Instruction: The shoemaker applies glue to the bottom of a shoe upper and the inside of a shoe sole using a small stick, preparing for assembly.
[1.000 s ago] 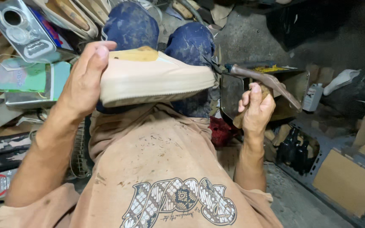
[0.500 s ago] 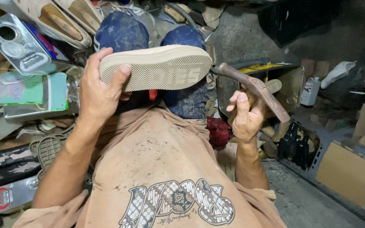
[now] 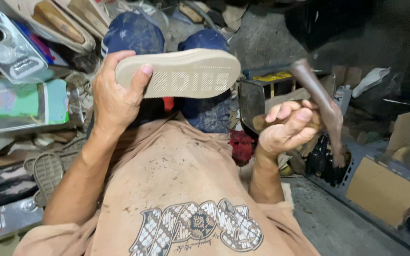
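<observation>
The place was a cramped, cluttered workroom with a grey concrete floor, where shoe parts, flattened metal tins and scraps lay heaped on the left and cardboard pieces leaned on the right. The person sat low, a stained tan shirt with a patterned print filling the lower middle, and both knees in dark blue trousers rose ahead. A dark metal box stood just beyond the right knee. The left hand held up a beige shoe, its ridged sole turned towards the camera, thumb pressed across the heel end and fingers wrapped behind. The right hand was closed around the handle of a worn hammer, which slanted down to the right, apart from the shoe.
</observation>
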